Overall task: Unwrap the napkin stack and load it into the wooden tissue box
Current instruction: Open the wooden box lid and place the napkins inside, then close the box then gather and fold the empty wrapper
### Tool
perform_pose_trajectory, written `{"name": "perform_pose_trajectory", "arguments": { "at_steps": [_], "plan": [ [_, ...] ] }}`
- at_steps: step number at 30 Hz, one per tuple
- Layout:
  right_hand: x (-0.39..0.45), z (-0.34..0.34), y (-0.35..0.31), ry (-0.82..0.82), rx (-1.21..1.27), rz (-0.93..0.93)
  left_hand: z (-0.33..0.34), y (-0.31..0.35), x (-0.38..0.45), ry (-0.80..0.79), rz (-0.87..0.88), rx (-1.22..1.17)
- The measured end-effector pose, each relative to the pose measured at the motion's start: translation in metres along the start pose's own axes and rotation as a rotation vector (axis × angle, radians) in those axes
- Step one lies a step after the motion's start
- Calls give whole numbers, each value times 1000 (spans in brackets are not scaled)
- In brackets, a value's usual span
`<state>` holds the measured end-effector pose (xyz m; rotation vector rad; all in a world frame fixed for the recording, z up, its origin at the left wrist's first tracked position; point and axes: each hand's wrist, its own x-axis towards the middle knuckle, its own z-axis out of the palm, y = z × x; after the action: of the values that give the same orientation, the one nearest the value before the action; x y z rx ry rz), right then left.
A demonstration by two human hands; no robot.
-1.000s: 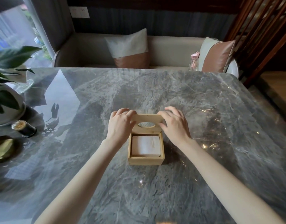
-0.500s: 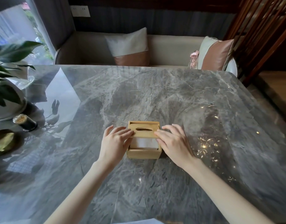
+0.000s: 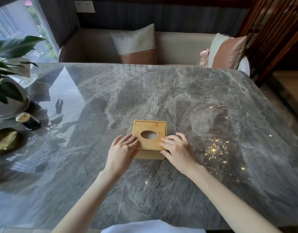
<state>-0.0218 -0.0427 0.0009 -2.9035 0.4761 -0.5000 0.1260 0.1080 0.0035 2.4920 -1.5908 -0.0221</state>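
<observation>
- Now your wooden tissue box (image 3: 149,140) sits near the middle of the grey marble table (image 3: 187,101), squarely in front of you.
- Its sliding lid (image 3: 150,132) covers the top almost fully, and a pale napkin stack (image 3: 149,135) shows through the oval opening.
- Your left hand (image 3: 122,151) lies flat against the box's left side, fingers (image 3: 131,140) straight and close together, tips resting on the lid's left edge; nothing is gripped.
- Your right hand (image 3: 177,149) mirrors it on the right side, fingers (image 3: 166,142) extended and slightly spread, tips pressing the lid's right edge; again nothing is clasped.
- Well off to your left stand a potted plant (image 3: 7,78), a small dark jar (image 3: 28,121) and a brass-coloured dish (image 3: 5,141).
- Beyond the far table edge you have a bench with two cushions (image 3: 136,45).
</observation>
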Motion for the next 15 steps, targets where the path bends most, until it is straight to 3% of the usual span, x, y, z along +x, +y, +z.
{"name": "perform_pose_trajectory", "arguments": {
  "at_steps": [9, 15],
  "plan": [
    [-2, 5, 5, -2, 12, -10, 5, 0, 1, 10, 19, -1],
    [13, -16, 17, -204, 111, 25, -20, 23, 36, -35, -98, 16]
  ]
}}
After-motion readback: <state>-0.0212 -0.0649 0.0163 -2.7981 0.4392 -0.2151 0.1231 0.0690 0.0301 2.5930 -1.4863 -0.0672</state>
